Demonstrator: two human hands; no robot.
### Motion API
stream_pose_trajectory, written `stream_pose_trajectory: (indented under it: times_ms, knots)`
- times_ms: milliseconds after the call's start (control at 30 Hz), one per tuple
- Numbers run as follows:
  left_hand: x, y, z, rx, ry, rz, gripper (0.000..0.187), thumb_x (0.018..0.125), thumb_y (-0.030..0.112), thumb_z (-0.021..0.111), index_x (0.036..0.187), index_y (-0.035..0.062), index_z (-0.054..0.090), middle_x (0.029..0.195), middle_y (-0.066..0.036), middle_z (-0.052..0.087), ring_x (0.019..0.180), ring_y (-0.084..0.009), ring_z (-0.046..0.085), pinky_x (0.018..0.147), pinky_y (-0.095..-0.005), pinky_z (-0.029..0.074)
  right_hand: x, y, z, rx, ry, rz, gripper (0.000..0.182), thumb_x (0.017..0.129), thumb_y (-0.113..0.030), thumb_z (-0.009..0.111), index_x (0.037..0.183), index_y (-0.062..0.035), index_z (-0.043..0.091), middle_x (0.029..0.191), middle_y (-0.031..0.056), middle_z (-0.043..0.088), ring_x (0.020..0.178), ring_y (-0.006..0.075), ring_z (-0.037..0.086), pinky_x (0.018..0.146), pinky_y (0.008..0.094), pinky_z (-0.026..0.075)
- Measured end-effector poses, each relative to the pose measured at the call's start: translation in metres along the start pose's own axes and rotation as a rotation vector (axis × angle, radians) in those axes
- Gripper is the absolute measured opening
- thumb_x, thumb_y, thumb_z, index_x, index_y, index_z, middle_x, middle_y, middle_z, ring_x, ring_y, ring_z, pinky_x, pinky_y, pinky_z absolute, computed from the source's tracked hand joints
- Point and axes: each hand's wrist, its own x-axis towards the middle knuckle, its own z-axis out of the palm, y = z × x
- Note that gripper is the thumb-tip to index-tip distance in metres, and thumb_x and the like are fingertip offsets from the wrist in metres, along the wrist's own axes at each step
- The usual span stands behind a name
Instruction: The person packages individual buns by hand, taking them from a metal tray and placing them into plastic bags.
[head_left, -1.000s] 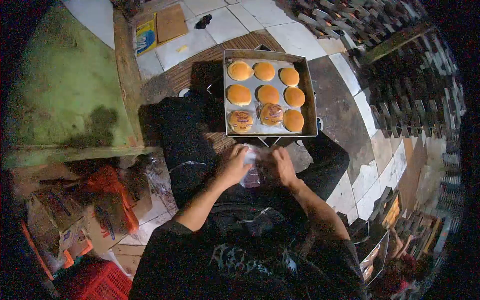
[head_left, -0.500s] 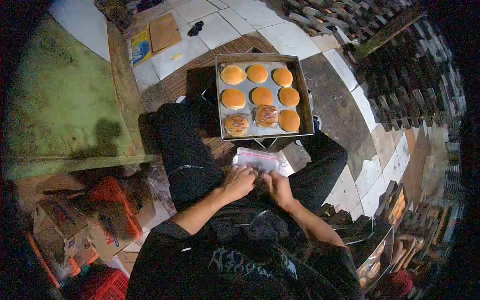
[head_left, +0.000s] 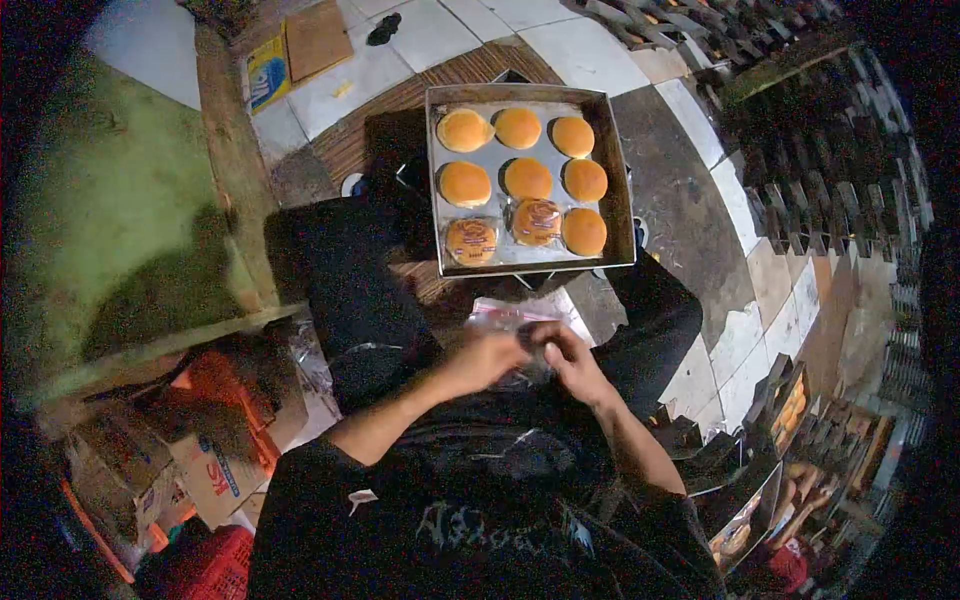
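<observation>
My left hand (head_left: 488, 360) is closed and blurred by motion, its fingertips meeting a clear plastic bag (head_left: 536, 372) in front of my lap. My right hand (head_left: 574, 364) has its fingers curled round the other side of the same bag. Just beyond both hands lies a stack of clear plastic bags (head_left: 497, 309) with a pink strip along the top. Farther out, a square metal baking tray (head_left: 532, 268) holds rows of round golden buns (head_left: 465, 184). Two buns in its nearest row are in printed clear wrappers, one wrapped bun (head_left: 471, 241) at the left and another wrapped bun (head_left: 537, 221) in the middle.
Cardboard boxes (head_left: 212, 476) and a red plastic crate (head_left: 220, 568) stand at lower left. Trays of buns (head_left: 790, 412) are at lower right, near stacked dark racks (head_left: 800, 190). A green panel (head_left: 130, 200) is on the left. Another person's arm (head_left: 800, 510) shows at lower right.
My hands have shifted slightly off the bag stack, with clear plastic now showing between them. My right fingers have curled inward. The view has moved a little; the buns stay in place.
</observation>
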Motion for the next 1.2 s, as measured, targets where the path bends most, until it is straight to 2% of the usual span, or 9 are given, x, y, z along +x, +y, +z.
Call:
stream_pose_trajectory:
  times_ms: [133, 200, 333, 533, 633, 733, 767, 967, 1200]
  knots:
    - [0.019, 0.009, -0.044, -0.145, 0.386, -0.136, 0.025, 0.086, 0.023, 0.051, 0.074, 0.0012, 0.052, 0.056, -0.007, 0.046, 0.054, -0.0129, 0.044, 0.051, -0.0294, 0.039, 0.004, -0.017, 0.012, -0.172, -0.303, -0.058, 0.042, 0.085, -0.027, 0.051, 0.118, -0.0031, 0.041, 0.109, 0.0102, 0.051, 0.101, 0.0194, 0.05, 0.088, 0.0371, 0.039]
    - [0.018, 0.008, -0.039, -0.28, 0.163, -0.014, 0.019, 0.084, 0.02, 0.055, 0.093, 0.0034, 0.051, 0.091, -0.01, 0.053, 0.084, -0.0173, 0.051, 0.072, -0.0288, 0.043, 0.012, -0.007, 0.027, -1.312, -0.249, -0.398, 0.043, 0.081, -0.023, 0.051, 0.118, -0.0035, 0.041, 0.109, 0.0136, 0.052, 0.105, 0.0269, 0.048, 0.094, 0.0416, 0.032]
    - [0.004, 0.001, -0.019, 0.236, 0.009, 0.252, 0.034, 0.076, 0.013, 0.056, 0.108, 0.0049, 0.047, 0.114, -0.012, 0.045, 0.111, -0.0289, 0.038, 0.094, -0.0415, 0.028, 0.0, 0.003, 0.046, -1.49, -0.004, -0.027, 0.041, 0.082, -0.019, 0.04, 0.122, -0.0092, 0.042, 0.118, 0.0112, 0.047, 0.107, 0.0278, 0.045, 0.097, 0.0472, 0.026]
    - [-0.003, -0.019, 0.021, 0.811, -0.027, 0.248, 0.022, 0.073, 0.016, 0.051, 0.093, 0.0073, 0.056, 0.105, -0.006, 0.05, 0.108, -0.0238, 0.04, 0.089, -0.0481, 0.027, -0.016, 0.029, 0.023, -1.469, 0.102, -0.272, 0.024, 0.083, -0.022, 0.046, 0.101, -0.0068, 0.052, 0.105, 0.0091, 0.047, 0.095, 0.0259, 0.047, 0.084, 0.0457, 0.033]
    - [0.006, -0.006, 0.005, 0.411, -0.032, 0.25, 0.014, 0.076, 0.016, 0.055, 0.087, 0.006, 0.056, 0.085, -0.007, 0.056, 0.086, -0.0195, 0.051, 0.074, -0.0387, 0.039, -0.017, -0.016, 0.009, 0.081, -0.095, 0.198, 0.03, 0.084, -0.027, 0.055, 0.105, -0.0055, 0.049, 0.1, 0.0046, 0.05, 0.09, 0.0147, 0.048, 0.082, 0.0266, 0.038]
    - [0.017, 0.032, -0.035, -0.418, 0.105, -0.295, 0.022, 0.082, 0.019, 0.058, 0.09, -0.0005, 0.054, 0.076, -0.011, 0.059, 0.075, -0.0155, 0.055, 0.071, -0.0307, 0.045, -0.011, -0.036, 0.003, 0.494, -0.048, -0.203, 0.039, 0.081, -0.027, 0.059, 0.108, -0.0035, 0.046, 0.096, 0.0052, 0.05, 0.091, 0.0151, 0.05, 0.083, 0.0273, 0.038]
    - [0.021, 0.043, -0.043, -0.295, 0.437, 0.058, 0.027, 0.082, 0.023, 0.059, 0.093, -0.0007, 0.051, 0.077, -0.011, 0.058, 0.071, -0.0164, 0.055, 0.067, -0.0311, 0.045, -0.009, -0.052, 0.002, 0.496, -0.044, -0.216, 0.039, 0.081, -0.027, 0.059, 0.108, -0.0035, 0.046, 0.096, 0.0052, 0.05, 0.091, 0.0151, 0.05, 0.083, 0.0273, 0.038]
    - [0.021, 0.072, -0.071, -0.341, 0.677, -0.246, 0.037, 0.078, 0.016, 0.064, 0.101, 0.0013, 0.04, 0.088, -0.009, 0.056, 0.084, -0.0165, 0.054, 0.077, -0.031, 0.044, 0.01, -0.131, 0.013, -0.072, 0.256, -0.257, 0.037, 0.082, -0.022, 0.059, 0.107, 0.0028, 0.049, 0.099, 0.011, 0.057, 0.089, 0.0155, 0.054, 0.08, 0.0276, 0.042]
    - [0.01, 0.052, -0.075, -0.422, 0.351, 0.09, 0.033, 0.075, 0.001, 0.064, 0.1, 0.0028, 0.043, 0.097, -0.007, 0.055, 0.086, -0.0164, 0.054, 0.074, -0.029, 0.046, 0.054, -0.137, -0.022, 0.095, 0.288, -0.15, 0.023, 0.085, -0.023, 0.055, 0.088, -0.0008, 0.057, 0.071, 0.0025, 0.059, 0.067, 0.0104, 0.054, 0.064, 0.0242, 0.043]
